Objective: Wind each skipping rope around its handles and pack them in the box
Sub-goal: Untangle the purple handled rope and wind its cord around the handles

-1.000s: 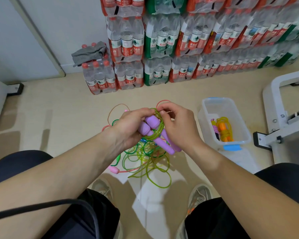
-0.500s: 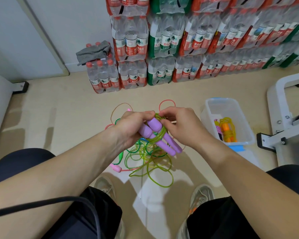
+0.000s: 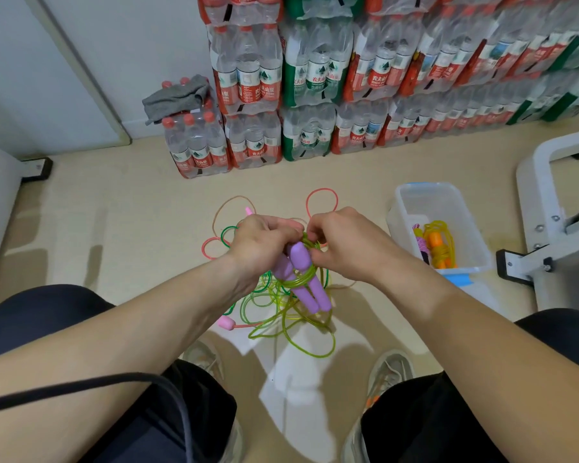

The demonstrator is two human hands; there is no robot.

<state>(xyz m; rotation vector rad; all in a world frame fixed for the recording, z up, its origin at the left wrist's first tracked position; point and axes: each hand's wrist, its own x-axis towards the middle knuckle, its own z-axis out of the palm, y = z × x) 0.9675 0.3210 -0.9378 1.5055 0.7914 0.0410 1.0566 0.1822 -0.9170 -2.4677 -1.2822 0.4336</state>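
Observation:
My left hand (image 3: 259,243) grips two purple rope handles (image 3: 303,279) held side by side, their ends pointing down toward me. A yellow-green rope (image 3: 310,272) loops around them, and my right hand (image 3: 343,243) pinches that rope beside the handles' top. The loose part of the green rope (image 3: 291,329) trails onto the floor below. A pink-handled rope (image 3: 227,323) with red cord lies tangled under my hands. The clear plastic box (image 3: 411,203) stands on the floor to the right, with a wound orange-handled rope (image 3: 440,248) inside it.
Stacked packs of water bottles (image 3: 315,78) line the far wall, a grey cloth (image 3: 178,96) on one pack. A white metal frame (image 3: 549,228) stands right of the box. My knees and shoes (image 3: 393,365) frame the floor. A black cable (image 3: 81,387) crosses my left arm.
The handles have tilted more upright and nearer to me. My right hand has carried the green rope up to the handles' top, adding a turn.

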